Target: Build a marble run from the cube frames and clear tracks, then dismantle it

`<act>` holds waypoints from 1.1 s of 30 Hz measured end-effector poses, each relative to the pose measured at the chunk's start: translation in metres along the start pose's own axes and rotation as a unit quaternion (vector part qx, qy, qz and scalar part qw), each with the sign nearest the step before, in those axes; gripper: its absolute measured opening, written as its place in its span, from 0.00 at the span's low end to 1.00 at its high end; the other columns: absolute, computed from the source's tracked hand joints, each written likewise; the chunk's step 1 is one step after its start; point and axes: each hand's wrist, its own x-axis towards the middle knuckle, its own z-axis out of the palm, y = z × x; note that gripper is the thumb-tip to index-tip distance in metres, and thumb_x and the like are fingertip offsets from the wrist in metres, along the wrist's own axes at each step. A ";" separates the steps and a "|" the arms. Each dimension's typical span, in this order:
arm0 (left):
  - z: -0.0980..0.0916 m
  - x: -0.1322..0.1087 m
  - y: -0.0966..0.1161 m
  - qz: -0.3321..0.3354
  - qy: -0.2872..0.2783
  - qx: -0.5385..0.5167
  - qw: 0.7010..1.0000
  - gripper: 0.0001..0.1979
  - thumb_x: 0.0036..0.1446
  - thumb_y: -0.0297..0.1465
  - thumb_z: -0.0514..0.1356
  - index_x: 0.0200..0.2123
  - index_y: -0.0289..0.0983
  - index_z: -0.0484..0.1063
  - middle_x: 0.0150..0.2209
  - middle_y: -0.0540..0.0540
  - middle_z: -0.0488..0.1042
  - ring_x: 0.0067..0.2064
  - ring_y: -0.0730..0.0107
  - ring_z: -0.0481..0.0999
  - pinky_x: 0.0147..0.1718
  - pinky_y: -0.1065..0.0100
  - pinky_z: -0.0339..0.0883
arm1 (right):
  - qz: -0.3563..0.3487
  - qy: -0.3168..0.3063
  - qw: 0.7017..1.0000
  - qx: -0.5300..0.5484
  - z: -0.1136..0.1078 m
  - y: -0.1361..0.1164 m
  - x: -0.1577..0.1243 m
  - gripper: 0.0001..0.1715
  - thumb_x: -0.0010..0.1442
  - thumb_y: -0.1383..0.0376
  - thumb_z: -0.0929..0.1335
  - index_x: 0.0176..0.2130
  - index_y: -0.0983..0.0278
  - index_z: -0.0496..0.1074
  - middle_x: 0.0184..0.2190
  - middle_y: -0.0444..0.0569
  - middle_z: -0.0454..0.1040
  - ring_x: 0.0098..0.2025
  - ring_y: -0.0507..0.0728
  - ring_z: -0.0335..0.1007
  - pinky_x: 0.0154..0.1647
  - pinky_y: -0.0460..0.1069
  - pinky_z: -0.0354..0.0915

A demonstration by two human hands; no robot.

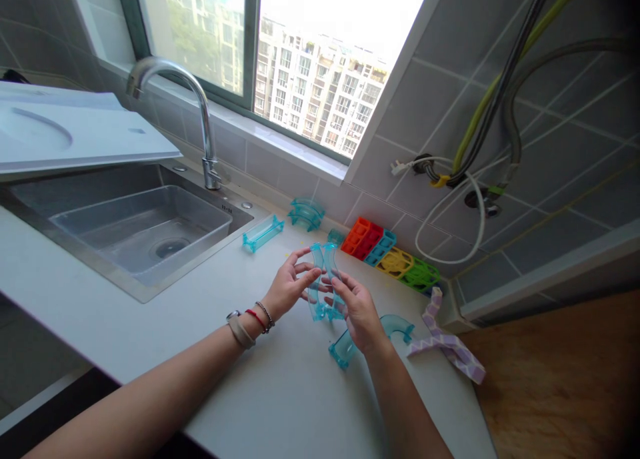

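Observation:
Above the white counter (280,392), my left hand (286,287) and my right hand (356,312) hold two clear blue curved track pieces (324,280) together. The fingers of both hands pinch the pieces from each side. My left wrist wears a watch band and bracelets. Another curved blue tube piece (350,344) lies on the counter just under my right wrist.
A steel sink (85,245) holding a clear tub with a tap (200,112) is at left. A straight blue piece (263,233), a curved blue piece (306,213), coloured blocks (390,252) and a purple zigzag strip (447,342) lie on the counter. Cables hang on the tiled wall.

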 end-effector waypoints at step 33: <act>0.006 0.001 -0.005 -0.090 -0.038 -0.163 0.982 0.23 0.56 0.39 0.67 0.53 0.36 0.71 0.49 0.38 0.77 0.43 0.63 0.79 0.39 0.66 0.72 | -0.049 0.005 0.999 0.005 0.017 0.014 -0.008 0.29 0.55 0.55 0.75 0.54 0.61 0.73 0.47 0.51 0.76 0.44 0.58 0.74 0.39 0.50 0.75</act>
